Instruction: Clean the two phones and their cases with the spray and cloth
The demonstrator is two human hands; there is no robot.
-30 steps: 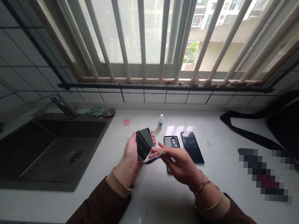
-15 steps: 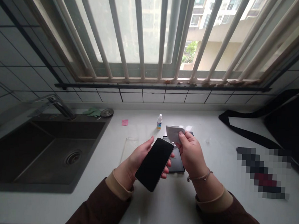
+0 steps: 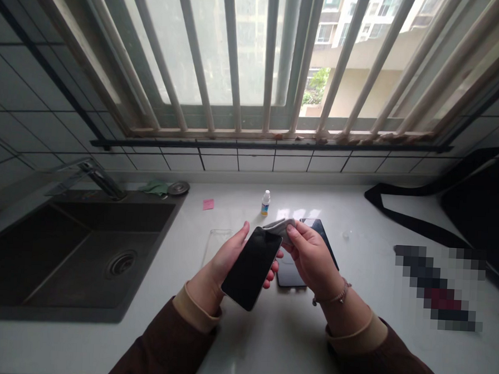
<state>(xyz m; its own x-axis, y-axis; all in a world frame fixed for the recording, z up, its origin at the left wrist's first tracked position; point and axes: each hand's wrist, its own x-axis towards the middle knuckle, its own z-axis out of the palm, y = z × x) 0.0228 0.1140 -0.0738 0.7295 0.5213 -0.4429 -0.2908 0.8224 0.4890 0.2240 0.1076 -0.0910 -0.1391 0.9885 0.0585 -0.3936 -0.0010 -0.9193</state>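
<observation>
The left hand (image 3: 222, 266) grips a black smartphone (image 3: 251, 268) by its edges. The right hand (image 3: 313, 257) pinches a grey cloth (image 3: 277, 227) against the phone's top edge, above the white counter (image 3: 291, 345).

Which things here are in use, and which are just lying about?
In use: left hand, black smartphone, right hand, grey cloth.
Lying about: small white bottle, clear plastic cover, second black smartphone, pink sticky note.

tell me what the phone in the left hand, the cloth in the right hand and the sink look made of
The phone in the left hand: glossy black face, likely glass, from its smooth sheen. The cloth in the right hand: soft matte fabric, since it folds; fibre unclear. The sink: dark, dull finish, maybe coated steel or composite; the look leaves it open.
</observation>
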